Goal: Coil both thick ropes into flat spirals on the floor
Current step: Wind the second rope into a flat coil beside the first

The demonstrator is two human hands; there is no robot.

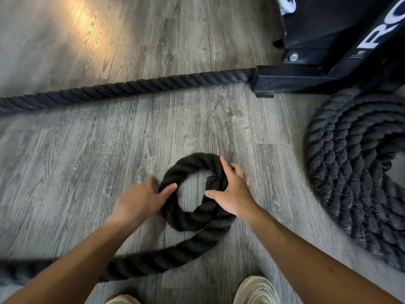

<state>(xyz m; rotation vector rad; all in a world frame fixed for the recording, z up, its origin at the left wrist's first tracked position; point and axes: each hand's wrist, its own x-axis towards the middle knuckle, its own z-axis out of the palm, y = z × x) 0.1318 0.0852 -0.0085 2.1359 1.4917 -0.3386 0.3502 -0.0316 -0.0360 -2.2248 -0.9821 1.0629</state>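
Observation:
A thick black rope forms one small loop [192, 163] on the grey floor in front of me. Its tail [153, 261] curves out from under the loop and runs off to the lower left. My left hand [140, 200] presses on the loop's left side, fingers spread over the rope. My right hand [232, 189] grips the loop's right side, where the rope end tucks inward. A second rope lies wound in a wide flat spiral [359, 172] at the right edge. Another straight stretch of rope [122, 88] crosses the floor further away.
A black steel rack base [306, 80] with a bolt and white lettering stands at the top right, touching the straight rope and the big spiral. My two light shoes [256, 290] show at the bottom edge. The wood-look floor [87, 150] spreads to the left.

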